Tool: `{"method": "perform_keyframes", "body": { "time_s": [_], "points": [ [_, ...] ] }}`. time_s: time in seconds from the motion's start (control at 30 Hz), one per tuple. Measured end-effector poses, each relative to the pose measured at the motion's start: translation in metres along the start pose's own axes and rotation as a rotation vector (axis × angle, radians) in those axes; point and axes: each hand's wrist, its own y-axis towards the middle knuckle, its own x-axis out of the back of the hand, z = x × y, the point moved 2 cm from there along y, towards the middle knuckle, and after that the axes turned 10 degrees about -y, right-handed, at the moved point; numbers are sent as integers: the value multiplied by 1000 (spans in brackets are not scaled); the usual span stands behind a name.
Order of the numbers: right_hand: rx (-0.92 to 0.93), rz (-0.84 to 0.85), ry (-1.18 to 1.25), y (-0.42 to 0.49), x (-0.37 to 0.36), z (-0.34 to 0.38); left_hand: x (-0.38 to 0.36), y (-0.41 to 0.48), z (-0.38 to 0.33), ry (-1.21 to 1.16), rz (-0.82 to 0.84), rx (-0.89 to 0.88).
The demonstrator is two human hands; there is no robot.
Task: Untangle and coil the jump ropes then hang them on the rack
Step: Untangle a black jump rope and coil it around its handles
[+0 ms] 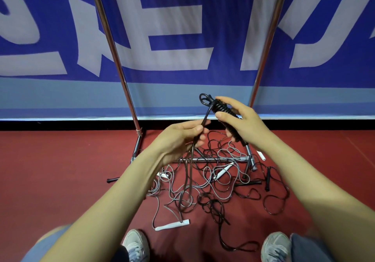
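Both hands are busy. I see the right hand (241,123) curled round the coiled black rope (220,107), covering much of it. Just below-left, the left hand (178,140) pinches its loose strand (205,119). Beneath the grip, the tangle (213,180) is partly hidden; the rack (113,44) is cut off above.

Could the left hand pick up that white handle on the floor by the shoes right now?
Probably not straight away. The left hand is busy pinching the black rope, up above the floor. The white handle lies uncovered, so after letting go it could likely reach down.
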Motion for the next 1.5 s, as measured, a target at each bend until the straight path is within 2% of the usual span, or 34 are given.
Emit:
{"method": "perform_keyframes", "body": {
  "time_s": [0.17,0.3,0.4,0.53,0.63,0.77,0.83,0.93,1.03,1.13,1.2,1.37,1.5],
  "points": [
    [48,134,102,-7,0,9,12,1,-1,187,-103,-45],
    [67,274,179,-13,2,15,17,2,-3,262,-102,-46],
    [51,442,214,-16,2,16,16,2,-4,374,-38,-114],
    [-40,685,218,-21,0,12,16,-3,-10,785,55,-269],
    [-115,838,102,-26,-3,13,18,-4,-10,997,134,-285],
    [-158,929,-243,-29,-14,8,14,1,-6,1281,233,-296],
    [-196,866,-390,-27,-22,3,10,3,-5,1341,219,-318],
    [-173,699,-539,-21,-26,-3,5,7,-5,1362,102,-406],
    [-143,650,-577,-15,-25,-6,2,7,-4,1318,0,-483],
    [-60,538,-690,-11,-23,-8,-2,7,1,1291,-63,-531],
    [-50,468,-669,-10,-24,-9,-4,8,4,1286,-95,-558],
    [-32,297,-663,-7,-20,-12,-8,3,3,1007,-267,-652],
    [-37,208,-632,-6,-20,-14,-10,2,5,742,-315,-634]
  ]
}}
